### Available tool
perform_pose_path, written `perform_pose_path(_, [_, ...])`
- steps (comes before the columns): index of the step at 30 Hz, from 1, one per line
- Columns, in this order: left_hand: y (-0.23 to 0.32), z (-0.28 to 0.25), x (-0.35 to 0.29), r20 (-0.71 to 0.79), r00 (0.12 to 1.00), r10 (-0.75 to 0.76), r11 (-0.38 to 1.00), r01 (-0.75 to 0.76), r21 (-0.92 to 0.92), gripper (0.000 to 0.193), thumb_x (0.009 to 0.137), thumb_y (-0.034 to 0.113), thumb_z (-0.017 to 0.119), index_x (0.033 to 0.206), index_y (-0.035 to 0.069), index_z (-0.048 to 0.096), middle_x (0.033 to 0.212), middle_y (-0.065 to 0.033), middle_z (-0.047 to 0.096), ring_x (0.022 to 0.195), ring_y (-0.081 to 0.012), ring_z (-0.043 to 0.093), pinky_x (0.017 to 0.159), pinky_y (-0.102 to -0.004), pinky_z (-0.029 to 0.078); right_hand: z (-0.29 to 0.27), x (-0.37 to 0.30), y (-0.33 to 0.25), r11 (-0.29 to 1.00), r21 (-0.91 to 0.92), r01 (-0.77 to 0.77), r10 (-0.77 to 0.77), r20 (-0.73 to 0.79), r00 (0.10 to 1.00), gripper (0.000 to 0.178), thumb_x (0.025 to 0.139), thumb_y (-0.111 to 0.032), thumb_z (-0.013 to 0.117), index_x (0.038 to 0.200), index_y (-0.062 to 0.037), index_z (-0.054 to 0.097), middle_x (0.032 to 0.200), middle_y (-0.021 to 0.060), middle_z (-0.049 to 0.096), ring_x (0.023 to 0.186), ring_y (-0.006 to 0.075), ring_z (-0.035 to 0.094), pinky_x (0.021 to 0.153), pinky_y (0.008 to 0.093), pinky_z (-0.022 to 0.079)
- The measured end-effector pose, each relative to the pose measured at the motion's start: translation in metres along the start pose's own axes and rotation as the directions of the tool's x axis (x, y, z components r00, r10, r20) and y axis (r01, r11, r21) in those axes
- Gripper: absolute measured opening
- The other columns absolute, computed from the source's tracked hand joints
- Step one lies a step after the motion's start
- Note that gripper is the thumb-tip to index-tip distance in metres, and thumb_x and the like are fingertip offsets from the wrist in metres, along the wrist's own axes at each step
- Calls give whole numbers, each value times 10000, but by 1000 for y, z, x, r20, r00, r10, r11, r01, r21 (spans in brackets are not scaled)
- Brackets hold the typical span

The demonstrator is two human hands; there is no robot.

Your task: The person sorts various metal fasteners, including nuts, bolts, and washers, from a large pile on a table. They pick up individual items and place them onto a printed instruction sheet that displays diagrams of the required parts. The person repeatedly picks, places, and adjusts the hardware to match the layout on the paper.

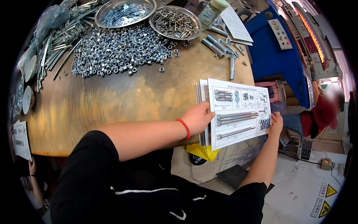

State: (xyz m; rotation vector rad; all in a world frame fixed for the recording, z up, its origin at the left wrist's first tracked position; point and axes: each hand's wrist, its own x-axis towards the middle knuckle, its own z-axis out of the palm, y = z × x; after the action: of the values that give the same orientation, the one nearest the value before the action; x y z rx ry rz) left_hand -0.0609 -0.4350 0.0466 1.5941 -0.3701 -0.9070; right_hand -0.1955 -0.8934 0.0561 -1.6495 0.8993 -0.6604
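Both hands grip a white hardware card, which shows bolts, long rods, washers and nuts in boxed sections; whether these are real or printed I cannot tell. My left hand, below a red wrist cord, closes on the card's left edge with its thumb on the front. At the right edge, my right hand pinches the card between thumb and fingers. Behind the left edge stand several similar cards close together, at the table's right edge. Part of my left hand's fingers is hidden.
On the wooden table lie a heap of nuts, long bolts and thick bolts. Metal trays hold washers and small screws. A blue machine stands right. Another person's hand holds a card at left; someone in red sits right.
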Motion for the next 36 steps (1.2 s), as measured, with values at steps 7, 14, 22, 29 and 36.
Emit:
perform_pose_path(7, [-18, 2, 6, -57, 998, -3, 999, 5, 34, 250, 943, 237, 589, 973, -10, 567, 906, -181, 652, 844, -318, 638, 748, -407, 505, 3, -4, 10, 999, 33, -37, 36, 25, 999, 489, 981, -381, 550, 1214, 48, 522, 1028, 159, 642, 900, 205, 625, 801, 308, 502])
perform_pose_path(14, [-30, -1, 5, -30, 999, -39, 997, 37, -62, 274, 936, 288, 626, 922, 20, 572, 854, -130, 638, 788, -238, 622, 728, -365, 505, 3, -7, 22, 998, -68, 11, -8, 52, 999, 445, 985, -374, 555, 1179, 27, 567, 995, 108, 642, 884, 163, 608, 801, 290, 489])
perform_pose_path(22, [-31, 3, 0, -36, 998, -49, 997, 46, -66, 319, 926, 330, 651, 895, 17, 602, 857, -126, 652, 792, -238, 627, 738, -360, 507, 5, -14, 27, 976, -193, 100, -96, 31, 995, 422, 996, -360, 547, 1167, 22, 602, 1026, 77, 644, 918, 151, 589, 851, 288, 468])
perform_pose_path(29, [-10, -8, -8, -46, 984, -174, 984, 175, 20, 346, 918, 354, 654, 896, 11, 620, 815, -128, 665, 771, -235, 641, 715, -366, 514, 2, -4, 28, 953, -289, 89, -105, -40, 994, 405, 998, -340, 536, 1190, 8, 617, 1096, 81, 650, 1010, 182, 585, 918, 333, 452])
perform_pose_path(36, [-31, -5, 11, -288, 958, 14, 997, -37, -75, 239, 971, 268, 579, 966, 33, 619, 753, -44, 594, 695, -126, 547, 643, -305, 479, -38, 67, -15, 421, -597, 683, -822, 69, 566, 373, 1015, -230, 476, 1258, 31, 586, 1254, 192, 613, 1171, 313, 573, 1041, 409, 429])
